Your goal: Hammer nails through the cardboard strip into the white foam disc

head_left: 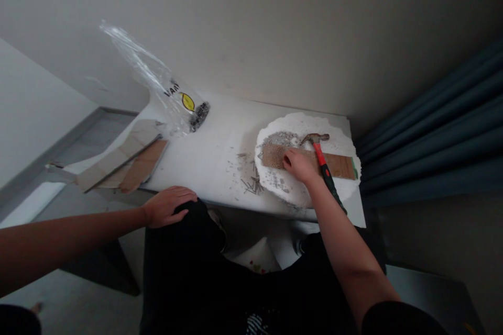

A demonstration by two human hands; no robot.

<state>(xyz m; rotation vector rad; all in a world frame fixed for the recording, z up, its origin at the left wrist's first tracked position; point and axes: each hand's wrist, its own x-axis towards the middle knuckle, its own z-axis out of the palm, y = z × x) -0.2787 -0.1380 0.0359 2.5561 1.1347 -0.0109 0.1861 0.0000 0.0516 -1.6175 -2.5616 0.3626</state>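
Note:
My left hand (167, 205) lies flat on my knee in black cloth, fingers spread, holding nothing. My right hand (299, 165) rests with curled fingers on a brown wooden strip (338, 165) that lies across a white foam slab (302, 131) on the white table (208, 157). Whether those fingers pinch something small is hidden. A claw hammer (323, 163) with a red and black handle lies on the strip just right of that hand, untouched. Several loose nails (253, 184) lie scattered at the slab's left edge.
A clear plastic bag (173, 95) with printed lettering stands at the table's back left. Brown and grey flat boards (126, 162) overhang the table's left end. A dark blue curtain (440, 136) hangs on the right, and a plain wall rises behind.

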